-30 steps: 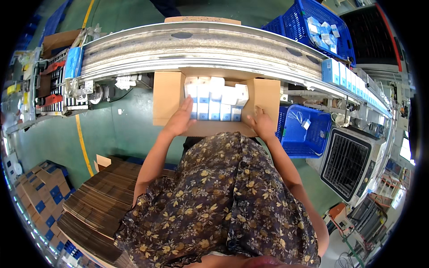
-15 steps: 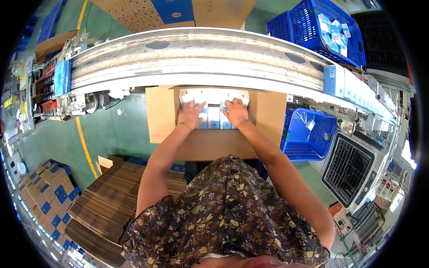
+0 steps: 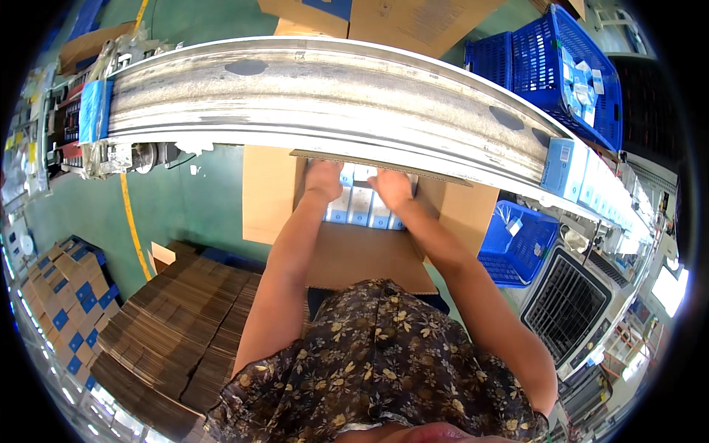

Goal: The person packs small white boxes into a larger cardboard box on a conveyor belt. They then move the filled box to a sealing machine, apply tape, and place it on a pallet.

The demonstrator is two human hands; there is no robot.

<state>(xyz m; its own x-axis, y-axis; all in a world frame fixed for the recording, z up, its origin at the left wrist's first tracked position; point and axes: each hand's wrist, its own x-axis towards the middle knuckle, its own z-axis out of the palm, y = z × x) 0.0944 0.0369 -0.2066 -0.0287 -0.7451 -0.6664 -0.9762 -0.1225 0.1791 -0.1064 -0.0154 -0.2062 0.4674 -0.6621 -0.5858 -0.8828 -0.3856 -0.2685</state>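
An open cardboard carton [image 3: 369,255] is in front of me, its flaps folded outward. Inside stand rows of small white and light-blue boxes [image 3: 360,207]. My left hand [image 3: 323,179] reaches into the far left part of the carton, over the boxes. The far flap hides its fingers. At the far right part, my right hand [image 3: 391,187] rests on or just above the boxes, its thumb stretched out apart and its other fingertips under the flap's edge. I see nothing held in the right hand.
Beyond the carton runs a long pale conveyor [image 3: 310,88], with a row of blue-white boxes [image 3: 565,170] at its right. Blue crates [image 3: 602,103] stand behind it; another blue crate [image 3: 509,258] is right of the carton. Flattened cardboard [image 3: 177,317] is stacked at left.
Both hands have moved farther toward the carton's far side, so its far flap now covers the fingers. The view has shifted slightly, and more of the near flap shows.
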